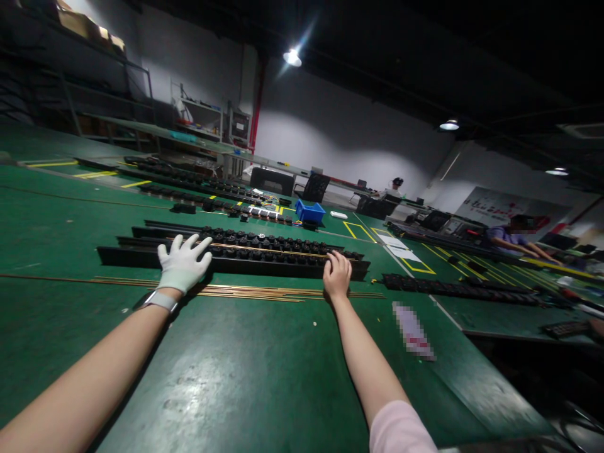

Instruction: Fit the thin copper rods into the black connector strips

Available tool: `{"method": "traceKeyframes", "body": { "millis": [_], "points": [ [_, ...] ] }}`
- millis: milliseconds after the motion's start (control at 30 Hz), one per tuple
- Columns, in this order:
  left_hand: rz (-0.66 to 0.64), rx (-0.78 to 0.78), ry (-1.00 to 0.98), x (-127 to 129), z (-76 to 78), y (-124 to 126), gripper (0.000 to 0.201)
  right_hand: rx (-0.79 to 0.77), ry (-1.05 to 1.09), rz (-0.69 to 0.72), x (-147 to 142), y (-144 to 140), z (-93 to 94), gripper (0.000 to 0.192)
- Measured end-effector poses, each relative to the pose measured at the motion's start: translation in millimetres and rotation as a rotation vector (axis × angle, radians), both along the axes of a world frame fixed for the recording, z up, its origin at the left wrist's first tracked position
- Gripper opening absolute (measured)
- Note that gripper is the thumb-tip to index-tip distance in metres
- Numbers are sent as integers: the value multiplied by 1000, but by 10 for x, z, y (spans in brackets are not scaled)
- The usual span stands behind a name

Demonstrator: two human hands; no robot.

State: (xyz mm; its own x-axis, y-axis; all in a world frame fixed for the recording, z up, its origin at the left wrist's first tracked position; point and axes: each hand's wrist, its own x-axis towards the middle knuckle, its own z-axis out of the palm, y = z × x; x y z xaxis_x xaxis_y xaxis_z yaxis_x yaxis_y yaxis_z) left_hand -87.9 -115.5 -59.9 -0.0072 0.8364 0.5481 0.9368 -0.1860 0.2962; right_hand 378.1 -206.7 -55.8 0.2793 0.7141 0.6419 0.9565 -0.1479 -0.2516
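Strip (236,257) lies across the mid bench under both your hands, gloved left hand (183,264) spread flat on it, right hand (336,274) curled at its right end, seating a rod (264,250); press evenly next.

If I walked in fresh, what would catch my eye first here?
Two outstretched arms: the white-gloved left hand spread flat and the bare right hand both rest on a long black strip of round sockets across the green table. Thin brass rods lie just in front; a bright blue plastic bin sits farther back.
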Motion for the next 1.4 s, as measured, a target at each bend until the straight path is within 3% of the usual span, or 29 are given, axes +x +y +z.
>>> {"method": "traceKeyframes", "body": {
  "millis": [200, 467, 633, 800, 967, 1133, 1267, 1400],
  "points": [
    [-25, 21, -62, 5, -14, -9, 60, -44, -6, 373, -389, -182, -150, 37],
    [-1, 80, -78, 27, 19, -54, 59, -210, -45, 647, -543, -598, -179, 18],
    [-85, 171, -125, 49, 126, -159, 55, -347, -78, 634, -586, -667, -217, 16],
    [-429, 140, -125, 154, 148, -260, 48, -378, -70, 599, -571, -617, -243, 21],
    [-700, 10, 28, 406, 21, -350, 42, -324, -38, 510, -474, -567, -258, 28],
    [-779, -149, 231, 538, -90, -346, 40, -419, 47, 440, -408, -472, -322, 23],
    [-779, -178, 223, 567, -109, -315, 37, -458, 122, 375, -394, -368, -341, 15],
    [-824, -219, 207, 610, -95, -336, 29, -507, 136, 394, -360, -310, -328, 13]
  ]
}}
